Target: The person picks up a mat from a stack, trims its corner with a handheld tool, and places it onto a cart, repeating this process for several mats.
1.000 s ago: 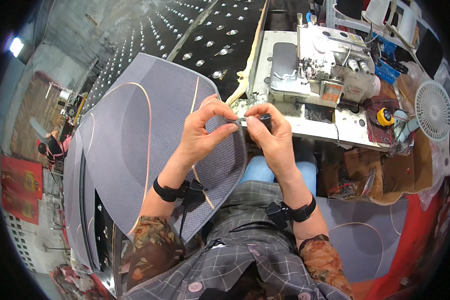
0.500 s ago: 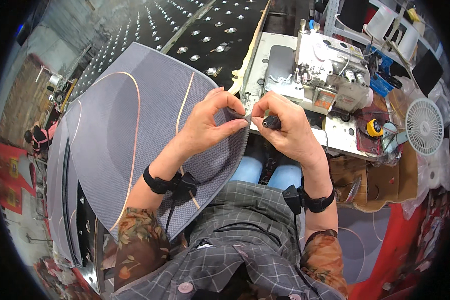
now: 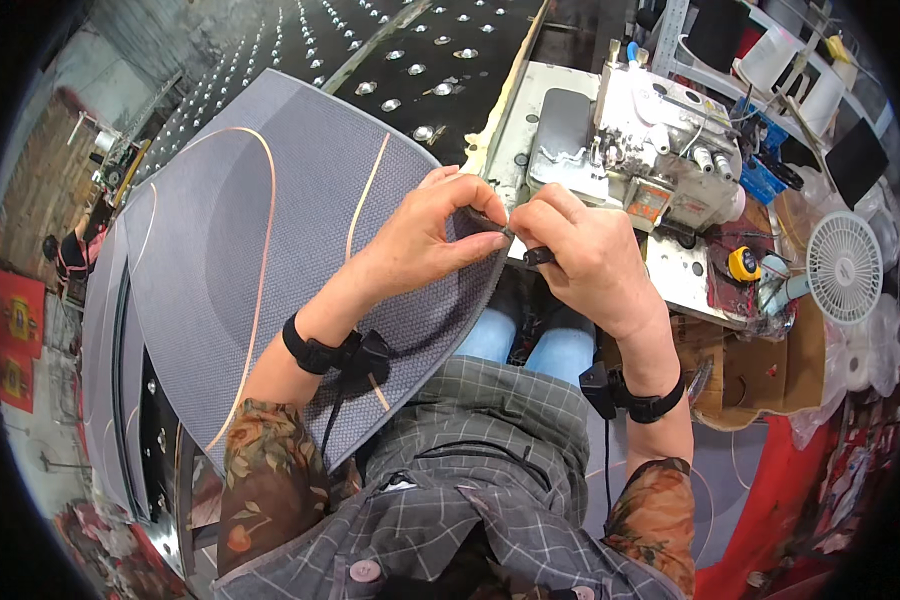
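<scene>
Here's the grey mat (image 3: 310, 200), spread out on the left, and its right-hand edge is the spot to watch! The left hand (image 3: 425, 235) lies over the mat, thumb and forefinger drawn narrow on that edge, with a dark fold showing between them. Right beside it, the right hand (image 3: 595, 255) is curled round a small black tool (image 3: 538, 256), fingertips meeting the left hand's at the edge; whether they pinch the mat as well, I can't tell.

So the mat lies leftward of the right hand and beneath the left, the left plainly covering more of it. From the fingertips the edge curves down and left toward the checked apron (image 3: 490, 420). The tool's long axis? Too much hidden to call.

Beyond the mat, the studded black table (image 3: 400, 80); past the right hand, the sewing machine (image 3: 670, 120), then a yellow tape measure (image 3: 744, 263) and a white fan (image 3: 844, 268).
</scene>
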### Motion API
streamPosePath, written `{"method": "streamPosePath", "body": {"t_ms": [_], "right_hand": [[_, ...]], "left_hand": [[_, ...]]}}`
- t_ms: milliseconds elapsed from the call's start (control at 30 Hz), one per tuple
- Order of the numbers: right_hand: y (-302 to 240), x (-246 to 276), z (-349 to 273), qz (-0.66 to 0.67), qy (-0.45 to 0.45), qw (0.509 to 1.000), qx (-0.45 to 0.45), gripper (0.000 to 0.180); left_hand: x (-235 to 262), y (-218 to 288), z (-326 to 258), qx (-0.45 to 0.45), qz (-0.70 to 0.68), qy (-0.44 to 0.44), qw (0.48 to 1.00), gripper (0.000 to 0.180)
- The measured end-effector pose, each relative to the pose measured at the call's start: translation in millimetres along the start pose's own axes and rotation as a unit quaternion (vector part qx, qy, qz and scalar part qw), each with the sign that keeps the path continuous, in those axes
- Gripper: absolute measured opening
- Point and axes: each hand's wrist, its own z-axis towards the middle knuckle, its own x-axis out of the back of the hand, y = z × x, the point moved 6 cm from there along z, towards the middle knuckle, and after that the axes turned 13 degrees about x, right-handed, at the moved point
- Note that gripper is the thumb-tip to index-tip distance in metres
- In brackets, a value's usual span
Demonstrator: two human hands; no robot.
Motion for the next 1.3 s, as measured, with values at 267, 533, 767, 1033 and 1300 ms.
{"method": "streamPosePath", "body": {"t_ms": [267,533,767,1033,1300], "right_hand": [[-0.5,-8.1,-19.1,0.035,0.098,0.994,-0.032,0.033],[12.6,-22.2,-54.7,0.164,0.29,0.9,-0.28,0.019],[-0.5,-82.6,-49.1,0.522,0.333,0.671,-0.409,0.053],[-2.0,-88.4,-46.5,0.513,0.372,0.65,-0.419,0.031],[2.2,-87.2,-44.7,0.513,0.365,0.664,-0.403,0.024]], "left_hand": [[-4.2,4.6,1.0,-0.023,0.019,0.0,1.0,0.02],[4.0,3.7,-1.4,-0.035,-0.004,0.02,0.999,0.011],[7.8,2.0,-2.7,-0.07,0.012,0.035,0.997,0.013],[5.8,-2.4,-5.8,-0.054,-0.011,0.051,0.997,0.016],[4.4,-2.2,-5.0,-0.063,-0.006,0.043,0.997,0.016]]}}
